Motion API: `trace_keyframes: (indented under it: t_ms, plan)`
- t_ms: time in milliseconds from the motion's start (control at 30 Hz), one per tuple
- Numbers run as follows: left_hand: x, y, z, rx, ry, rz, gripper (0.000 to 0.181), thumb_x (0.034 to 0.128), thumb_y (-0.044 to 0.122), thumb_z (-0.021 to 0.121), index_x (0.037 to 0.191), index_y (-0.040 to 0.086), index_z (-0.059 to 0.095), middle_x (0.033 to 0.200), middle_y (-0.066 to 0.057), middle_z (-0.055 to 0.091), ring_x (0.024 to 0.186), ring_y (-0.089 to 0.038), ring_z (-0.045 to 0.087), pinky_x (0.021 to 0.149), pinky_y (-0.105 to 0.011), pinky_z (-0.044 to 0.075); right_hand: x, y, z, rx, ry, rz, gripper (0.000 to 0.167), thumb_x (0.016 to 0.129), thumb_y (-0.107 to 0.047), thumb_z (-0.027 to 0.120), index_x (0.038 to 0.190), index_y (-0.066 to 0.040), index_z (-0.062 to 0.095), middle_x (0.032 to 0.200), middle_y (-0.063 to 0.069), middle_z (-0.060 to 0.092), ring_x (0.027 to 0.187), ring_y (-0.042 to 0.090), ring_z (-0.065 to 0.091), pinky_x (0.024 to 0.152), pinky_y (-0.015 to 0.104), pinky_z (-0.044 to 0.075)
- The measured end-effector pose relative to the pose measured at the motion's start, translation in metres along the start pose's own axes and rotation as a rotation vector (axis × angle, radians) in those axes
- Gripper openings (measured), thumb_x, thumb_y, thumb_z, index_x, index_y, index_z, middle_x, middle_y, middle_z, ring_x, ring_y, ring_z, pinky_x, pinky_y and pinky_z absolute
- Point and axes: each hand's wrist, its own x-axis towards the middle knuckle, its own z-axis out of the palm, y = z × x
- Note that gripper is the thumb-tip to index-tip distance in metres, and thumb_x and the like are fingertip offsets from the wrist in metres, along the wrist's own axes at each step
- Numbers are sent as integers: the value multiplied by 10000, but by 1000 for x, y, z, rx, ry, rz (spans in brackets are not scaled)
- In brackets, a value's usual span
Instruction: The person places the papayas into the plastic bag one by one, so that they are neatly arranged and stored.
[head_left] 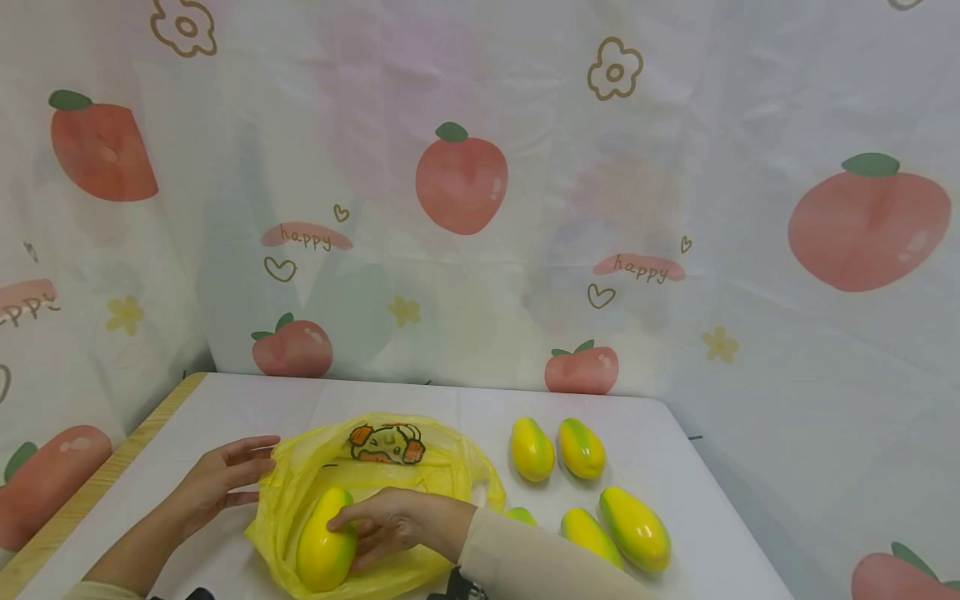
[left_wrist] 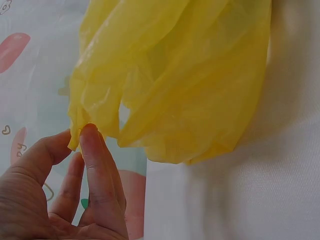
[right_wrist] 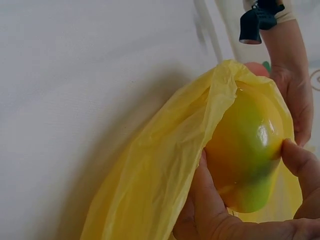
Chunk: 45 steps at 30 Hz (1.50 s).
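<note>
A yellow plastic bag [head_left: 457, 471] with a printed cartoon face lies on the table, its mouth spread toward me. At its left edge, my left hand [head_left: 221, 482] pinches a bit of the film between thumb and fingers, as the left wrist view shows on the bag [left_wrist: 200, 100]. With thumb and fingers my right hand [head_left: 393, 523] grips a glossy yellow-green mango [head_left: 322, 546] inside the bag's mouth. In the right wrist view a fold of bag covers one side of that mango [right_wrist: 252, 145].
Right of the bag stand more mangoes: two at the back, one [head_left: 532, 450] beside another [head_left: 582, 448], and a large one [head_left: 636, 529] nearer. My right sleeve [head_left: 540, 558] partly hides others. The white-covered table [head_left: 247, 400] meets a fruit-print curtain [head_left: 480, 308] behind.
</note>
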Motion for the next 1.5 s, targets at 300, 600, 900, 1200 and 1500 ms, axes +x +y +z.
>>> trace_keyframes:
  t_ms: [300, 600, 900, 1200, 1500]
  plan:
    - [1, 0, 0, -3, -1, -5, 666, 959, 293, 648, 1486, -2, 368, 1403, -154, 530, 998, -97, 650, 855, -384, 589, 2, -1, 1, -21, 6, 1, 464, 864, -193, 748, 1224, 28, 555, 1077, 216, 663, 1054, 310, 660, 968, 397, 527]
    - [0, -2, -2, -20, -6, -6, 655, 959, 280, 649, 1483, -1, 376, 1368, -107, 564, 992, -93, 652, 858, -383, 588, 1, -7, 1, -44, -20, 50, 423, 886, -238, 732, 1162, 22, 545, 1037, 190, 660, 1094, 303, 645, 1012, 395, 493]
    - [0, -3, -3, -10, -10, -7, 661, 965, 290, 638, 1492, 3, 361, 1411, -144, 522, 999, -78, 648, 862, -381, 586, -28, -28, -36, -8, -52, -67, 565, 929, -184, 680, 1412, 6, 456, 1301, 255, 556, 1236, 397, 551, 1015, 464, 498]
    - [-2, 1, -3, -15, -8, 0, 656, 959, 279, 648, 1486, 0, 372, 1385, -114, 547, 992, -76, 649, 859, -381, 587, -93, -62, -135, -67, 102, -340, 546, 975, -186, 604, 1433, 40, 409, 1435, 277, 449, 1313, 436, 474, 1052, 489, 461]
    - [-3, 1, -3, -21, -9, 1, 644, 960, 277, 647, 1479, 4, 383, 1343, -79, 579, 987, -80, 653, 856, -383, 588, -133, -51, -240, -198, 361, -418, 632, 1010, -335, 505, 1488, 32, 316, 1522, 306, 307, 1375, 463, 367, 1127, 508, 370]
